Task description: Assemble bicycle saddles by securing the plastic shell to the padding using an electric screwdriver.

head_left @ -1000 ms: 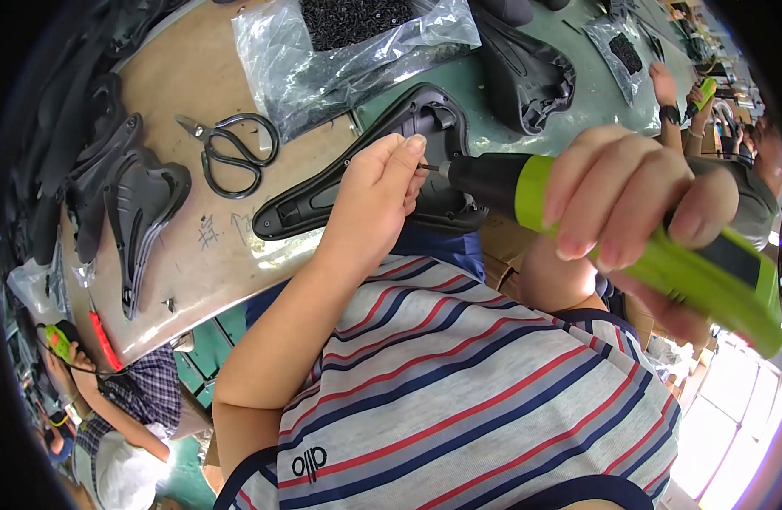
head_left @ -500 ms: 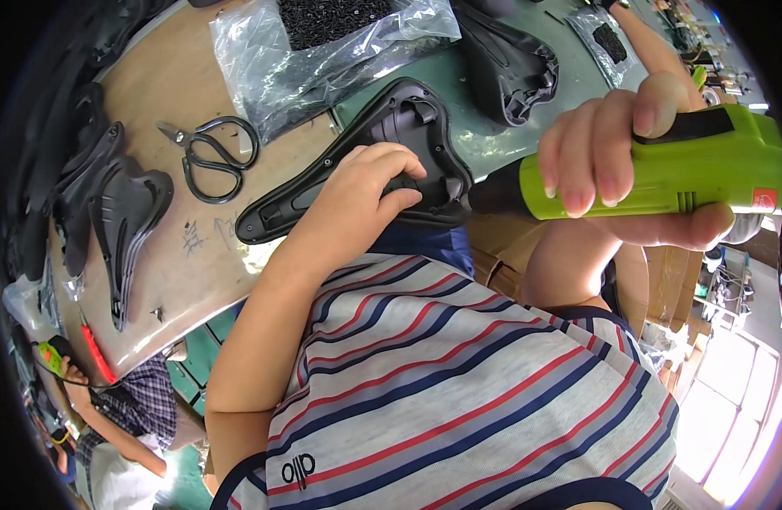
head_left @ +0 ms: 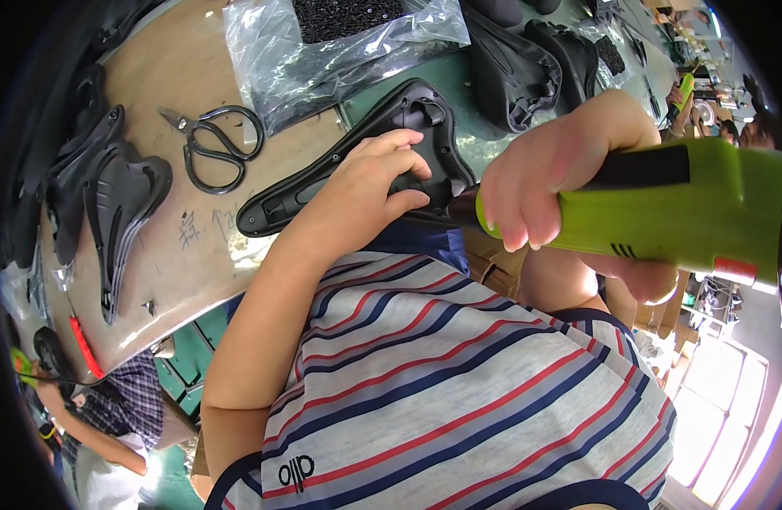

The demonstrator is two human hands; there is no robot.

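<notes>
A black bicycle saddle (head_left: 323,174) lies on the table, hollow underside up, its narrow end toward the left. My left hand (head_left: 376,189) rests over its middle and holds it down, fingers curled into the hollow and thumb near the wide end. In my right hand (head_left: 548,174) is a lime-green electric screwdriver (head_left: 705,200) with a dark nose, held almost level. The nose points left and meets the rim of the saddle's wide end; its tip and any screw there are too small to make out.
Black-handled scissors (head_left: 211,144) lie left of the saddle. Behind it is a clear plastic bag (head_left: 276,72) with many small black screws (head_left: 348,17). Other saddles (head_left: 514,76) sit at the back right, and a stack of saddle shells (head_left: 123,212) at the left. A co-worker (head_left: 110,425) sits at lower left.
My right hand has brought the screwdriver left and nearer, its nose now at the saddle's rim. My left hand's fingers have spread slightly; the saddle has hardly moved.
</notes>
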